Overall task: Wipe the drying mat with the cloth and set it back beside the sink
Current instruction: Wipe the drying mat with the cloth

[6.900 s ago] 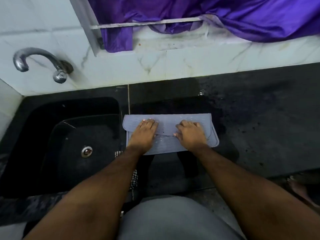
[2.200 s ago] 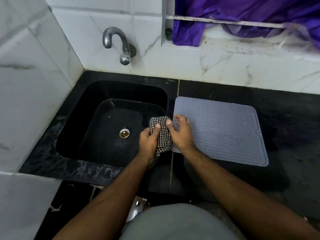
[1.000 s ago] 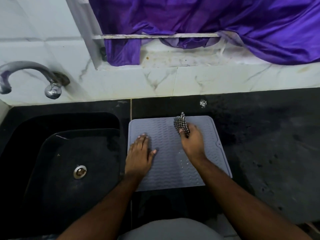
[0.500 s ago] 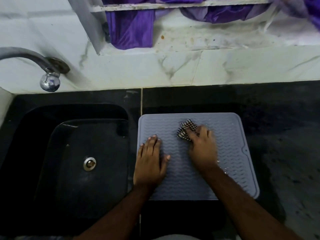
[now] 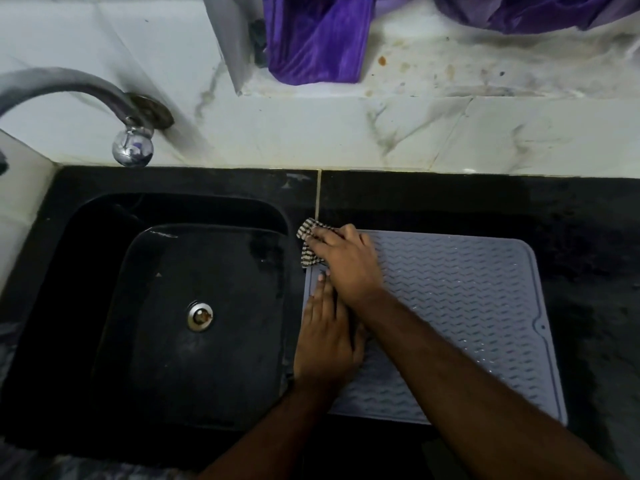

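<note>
The grey ridged drying mat lies flat on the black counter, its left edge against the sink. My right hand presses the black-and-white checked cloth onto the mat's far left corner; part of the cloth sticks out past the mat edge. My left hand lies flat with fingers spread on the mat's left side, just below my right hand, whose forearm crosses over it.
A black sink basin with a metal drain sits left of the mat. A curved metal tap juts from the white marble wall. Purple fabric hangs over the ledge behind. Black counter extends to the right.
My right hand slid the cloth from the middle of the mat's far part to its far left corner. My left hand stayed pressed on the mat's left side. The camera moved closer.
</note>
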